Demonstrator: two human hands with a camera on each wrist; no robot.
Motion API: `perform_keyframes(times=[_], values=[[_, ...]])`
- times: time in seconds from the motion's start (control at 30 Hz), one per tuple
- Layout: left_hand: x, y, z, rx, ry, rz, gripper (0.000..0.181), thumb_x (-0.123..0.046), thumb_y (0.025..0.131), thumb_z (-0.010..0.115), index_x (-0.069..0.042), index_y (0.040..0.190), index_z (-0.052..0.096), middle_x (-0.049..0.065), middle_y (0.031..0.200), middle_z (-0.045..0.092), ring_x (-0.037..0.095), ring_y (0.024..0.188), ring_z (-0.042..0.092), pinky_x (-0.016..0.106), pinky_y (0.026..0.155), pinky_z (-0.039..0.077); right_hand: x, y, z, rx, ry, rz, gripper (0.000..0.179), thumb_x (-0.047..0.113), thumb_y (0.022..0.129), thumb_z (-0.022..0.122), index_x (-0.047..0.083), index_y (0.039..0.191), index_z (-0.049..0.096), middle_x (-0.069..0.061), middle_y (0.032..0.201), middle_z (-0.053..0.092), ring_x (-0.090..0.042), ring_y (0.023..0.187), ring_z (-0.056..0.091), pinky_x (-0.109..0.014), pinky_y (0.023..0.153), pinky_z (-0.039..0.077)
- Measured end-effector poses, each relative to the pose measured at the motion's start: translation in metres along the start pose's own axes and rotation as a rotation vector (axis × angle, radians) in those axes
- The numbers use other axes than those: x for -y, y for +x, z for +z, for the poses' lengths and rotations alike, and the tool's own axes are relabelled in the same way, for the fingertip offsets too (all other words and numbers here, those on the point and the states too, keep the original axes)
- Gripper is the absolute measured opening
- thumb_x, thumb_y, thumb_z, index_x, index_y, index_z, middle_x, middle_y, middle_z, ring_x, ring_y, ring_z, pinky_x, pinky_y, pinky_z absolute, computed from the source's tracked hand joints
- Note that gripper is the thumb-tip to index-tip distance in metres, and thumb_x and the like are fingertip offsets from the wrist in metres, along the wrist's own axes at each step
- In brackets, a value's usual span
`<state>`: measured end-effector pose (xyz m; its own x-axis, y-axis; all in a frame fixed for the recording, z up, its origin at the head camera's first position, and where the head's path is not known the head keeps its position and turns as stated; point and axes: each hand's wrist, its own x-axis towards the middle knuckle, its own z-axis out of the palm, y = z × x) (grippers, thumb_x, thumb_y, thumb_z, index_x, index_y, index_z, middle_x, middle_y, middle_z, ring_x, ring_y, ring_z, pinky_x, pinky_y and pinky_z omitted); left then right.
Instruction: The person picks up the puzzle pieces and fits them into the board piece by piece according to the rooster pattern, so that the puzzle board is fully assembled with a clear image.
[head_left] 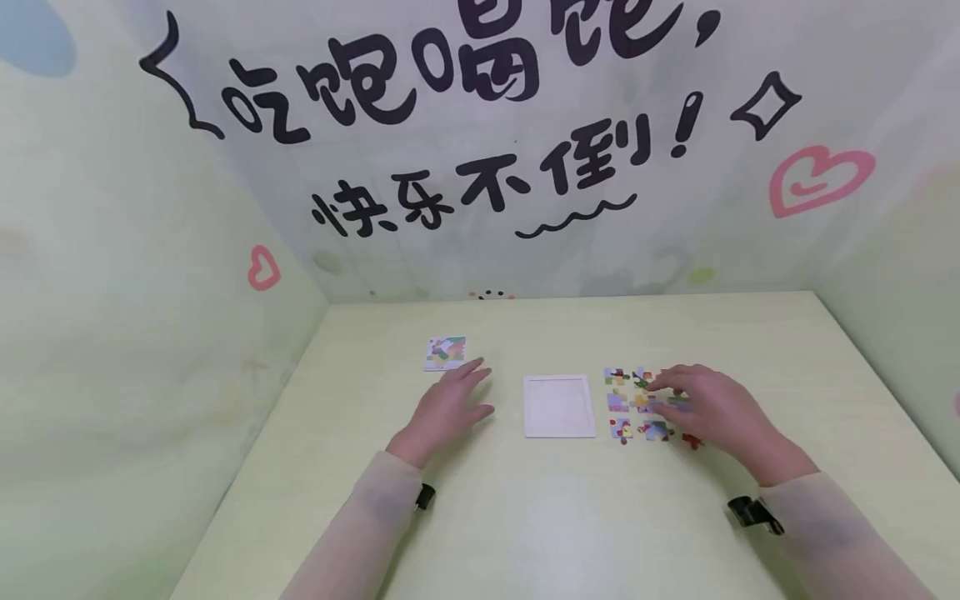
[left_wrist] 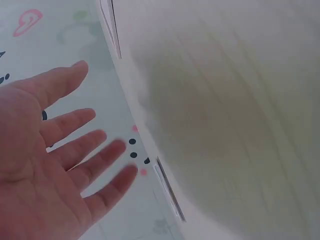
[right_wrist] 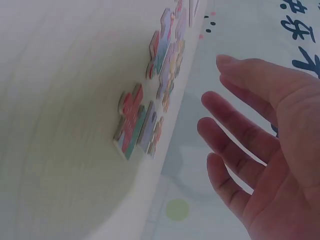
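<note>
Several jigsaw pieces [head_left: 618, 403] lie in loose rows on the right of the table, some of them hidden under my right hand [head_left: 712, 408]. That hand hovers over them with fingers loosely bent and nothing held. In the right wrist view a red and green puzzle piece [right_wrist: 130, 122] lies apart from the fingertips. A white square puzzle frame [head_left: 559, 407] lies flat between my hands. My left hand [head_left: 446, 408] is above the table to the left of the frame, its fingers spread and holding nothing. Just beyond it lies a small square picture card [head_left: 446, 353].
The pale wooden table [head_left: 487, 525] meets a printed cloth wall [head_left: 450, 267] at its back edge, with cloth on the left and right sides too. A black strap [head_left: 754, 514] sits at the right wrist, and another black strap [head_left: 425, 497] at the left.
</note>
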<state>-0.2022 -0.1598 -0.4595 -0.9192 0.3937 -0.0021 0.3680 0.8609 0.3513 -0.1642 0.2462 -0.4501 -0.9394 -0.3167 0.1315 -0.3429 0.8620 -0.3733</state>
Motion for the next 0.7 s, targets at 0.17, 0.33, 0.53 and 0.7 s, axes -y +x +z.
perform_keyframes(times=[0.17,0.33,0.53,0.7], values=[[-0.008,0.008,0.001,0.061,-0.071,-0.001,0.071,-0.034,0.094,0.077,-0.015,0.155,0.048,0.004,0.161,0.044,0.028,0.147,0.045,0.045,0.114,0.045,0.007,0.002,0.006,0.029,0.052,-0.032,0.021,0.022,0.087,0.083,0.019,0.107,0.08,-0.011,0.12,0.074,-0.043,0.127,0.06,-0.059,0.096,0.052],[-0.014,0.016,0.008,0.1,-0.05,0.038,0.062,-0.036,0.093,0.077,-0.013,0.148,0.057,0.004,0.156,0.049,0.027,0.143,0.047,0.042,0.113,0.046,0.01,0.003,0.014,0.054,0.06,-0.091,0.024,0.021,0.081,0.088,0.02,0.104,0.08,0.004,0.104,0.075,-0.021,0.096,0.068,-0.043,0.083,0.056],[-0.024,0.022,0.015,0.133,-0.044,0.089,0.062,-0.036,0.093,0.078,-0.012,0.146,0.059,0.003,0.157,0.05,0.027,0.141,0.047,0.04,0.112,0.046,0.012,0.005,0.019,0.086,0.065,-0.135,0.024,0.022,0.081,0.089,0.024,0.104,0.08,0.009,0.106,0.075,-0.013,0.092,0.067,-0.039,0.082,0.056],[-0.031,0.023,0.018,0.142,-0.032,0.104,0.065,-0.036,0.091,0.079,-0.012,0.147,0.058,0.003,0.156,0.05,0.027,0.14,0.048,0.039,0.112,0.045,0.017,0.006,0.022,0.081,0.062,-0.163,0.021,0.019,0.082,0.087,0.028,0.1,0.08,0.009,0.108,0.074,-0.018,0.099,0.069,-0.044,0.086,0.057]])
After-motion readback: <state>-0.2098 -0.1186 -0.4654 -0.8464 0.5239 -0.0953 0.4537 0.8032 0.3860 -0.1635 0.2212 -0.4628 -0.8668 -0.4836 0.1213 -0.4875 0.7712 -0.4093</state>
